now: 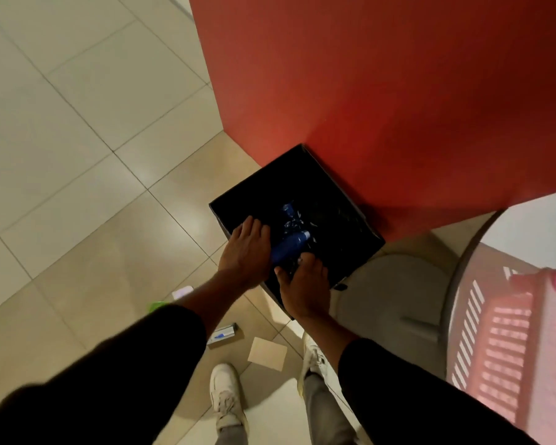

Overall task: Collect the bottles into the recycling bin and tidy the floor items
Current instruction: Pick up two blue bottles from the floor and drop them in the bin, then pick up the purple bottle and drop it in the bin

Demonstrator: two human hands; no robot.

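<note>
A black recycling bin (238,200) stands on the tiled floor against a red wall. Inside it lie crumpled clear bottles (291,216) with blue labels. A dark blue bottle (290,248) lies tilted over the bin's opening, its cap end pointing into the bin. My left hand (244,252) reaches over the bin's near rim and holds the bottle's lower end at the thumb side. My right hand (304,289) is just below the bottle, with its fingers curled down into the bin over something dark and shiny. I cannot make out what that is.
On the floor behind my arms lie a green item (157,306), a small pale item (182,292), a flat box with a blue pen (222,332) and a tan card (267,353). A round table's base (389,303) and a pink basket (507,342) are at the right.
</note>
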